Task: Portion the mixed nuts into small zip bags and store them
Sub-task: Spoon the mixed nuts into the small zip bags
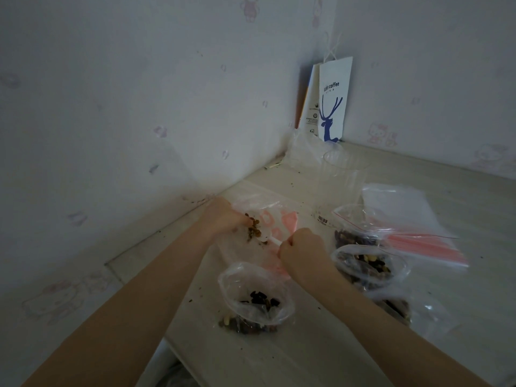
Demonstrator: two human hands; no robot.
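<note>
Two hands work over a pale, crumb-speckled counter [279, 347]. The left hand [223, 216] curls its fingers on the crinkled mouth of a large clear bag [275, 210] printed in pink and holding lumpy brown mixed nuts [254, 229], while the right hand [303, 247] is fisted round a thin white spoon [272, 241] dipping in. One round-mouthed small zip bag [245, 277] of nuts sits between the forearms, more filled bags [368, 263] lie right of the right hand, and beyond them is a flat stack of red-striped empty bags [424, 241].

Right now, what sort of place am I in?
Most likely a home, perhaps a child's bedroom: Hello Kitty wallpaper covers both walls, a pale wooden table sits in the corner, and a Luckin Coffee paper bag leans there behind the open zip bags of mixed nuts.
</note>
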